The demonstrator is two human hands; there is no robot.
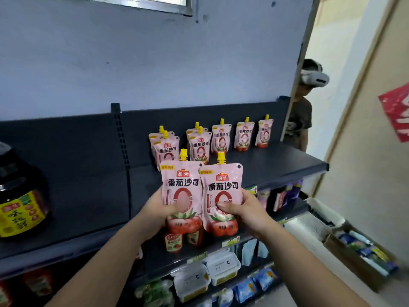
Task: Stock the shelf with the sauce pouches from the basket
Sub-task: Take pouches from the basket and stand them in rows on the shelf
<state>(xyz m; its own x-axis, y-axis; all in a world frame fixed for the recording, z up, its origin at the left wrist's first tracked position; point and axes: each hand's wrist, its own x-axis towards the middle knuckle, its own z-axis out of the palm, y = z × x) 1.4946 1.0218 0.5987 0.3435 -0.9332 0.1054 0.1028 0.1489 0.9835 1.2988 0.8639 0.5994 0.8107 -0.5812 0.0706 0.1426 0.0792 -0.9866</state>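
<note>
Your left hand [159, 209] clasps the left pouch [181, 185] and your right hand [242, 210] the right pouch [222, 189], both upright before the front edge of the shelf [276, 165]. Push in carelessly and you could topple the back row [221, 138].

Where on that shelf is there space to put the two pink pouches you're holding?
Most room: the bare dark metal shelf between the big dark sauce jar with a yellow label and the standing pink spouted pouches. Also free: the front strip before the three single pouches on the right. Crowded: the two left columns, standing two deep.
</note>
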